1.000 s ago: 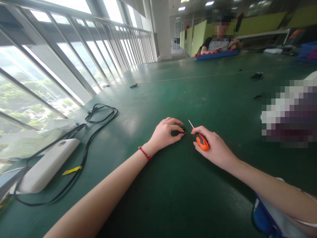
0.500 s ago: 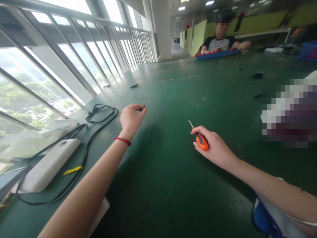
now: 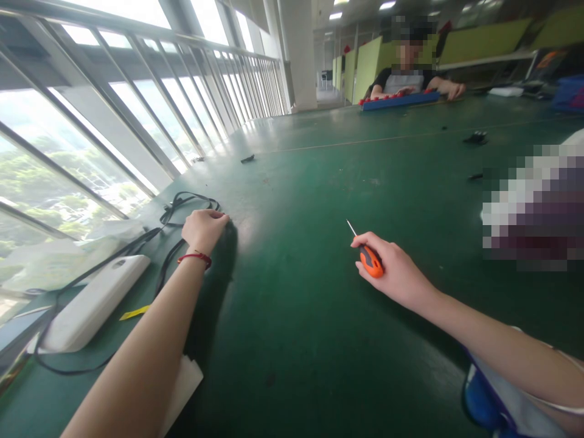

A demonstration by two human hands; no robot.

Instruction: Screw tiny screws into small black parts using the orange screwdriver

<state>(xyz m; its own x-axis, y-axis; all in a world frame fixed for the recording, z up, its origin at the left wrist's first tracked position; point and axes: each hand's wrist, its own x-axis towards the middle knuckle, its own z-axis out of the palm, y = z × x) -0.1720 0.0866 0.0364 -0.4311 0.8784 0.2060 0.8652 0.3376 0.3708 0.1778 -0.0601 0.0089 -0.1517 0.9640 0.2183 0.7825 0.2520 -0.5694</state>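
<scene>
My right hand (image 3: 395,267) is wrapped around the orange and dark grey handle of a screwdriver (image 3: 371,261), whose thin metal shaft points forward and slightly left above the table. Over the left side of the table, my left hand (image 3: 204,230) is closed in a pinch, with a red bracelet on the wrist. What its fingers hold, if anything, is hidden behind them. A black cable (image 3: 182,196) lies looped just beyond that hand and partly behind it.
On the green table (image 3: 283,304), a white power strip (image 3: 93,304) and a plastic bag (image 3: 50,264) lie left by the railing (image 3: 159,115). Small black pieces (image 3: 476,138) rest far right. Across the table sits a person (image 3: 406,79) behind a blue tray (image 3: 401,100).
My left hand has moved left and nearer to me, towards the cable. The small dark piece seen at its fingertips before is out of sight. My right hand stays with the screwdriver.
</scene>
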